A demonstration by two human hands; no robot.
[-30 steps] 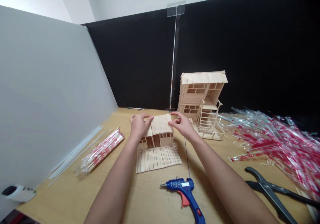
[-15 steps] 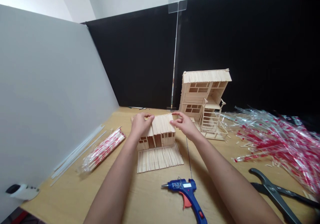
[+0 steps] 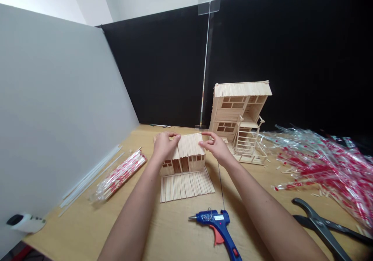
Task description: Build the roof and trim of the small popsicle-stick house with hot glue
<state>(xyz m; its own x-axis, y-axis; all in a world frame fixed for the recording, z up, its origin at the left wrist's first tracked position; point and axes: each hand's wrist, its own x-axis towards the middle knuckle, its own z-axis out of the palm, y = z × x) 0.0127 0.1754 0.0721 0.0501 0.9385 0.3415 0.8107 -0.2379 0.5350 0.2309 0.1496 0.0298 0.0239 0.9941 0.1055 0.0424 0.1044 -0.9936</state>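
A small model house [image 3: 186, 163] of pale wooden sticks stands on the table, with a slatted roof [image 3: 190, 144] and a flat stick deck [image 3: 186, 185] in front. My left hand [image 3: 165, 146] grips the roof at its left side, thumb on top and the fingers partly hidden behind. At the right edge of the roof, my right hand [image 3: 215, 146] pinches it between thumb and fingers. Nearer to me lies a blue glue gun [image 3: 217, 224] with an orange trigger, touched by neither hand.
A taller two-storey stick house [image 3: 240, 117] stands behind on the right. Torn clear-and-red wrappers [image 3: 317, 160] pile up beside it, with metal pliers [image 3: 319, 222] in front. Left lie a bundle of wrapped sticks [image 3: 122, 175] and white glue sticks [image 3: 90, 179]. Black and grey panels enclose the table.
Both hands keep nearly the same hold on the roof. The whole view has shifted very slightly; nothing else has visibly moved.
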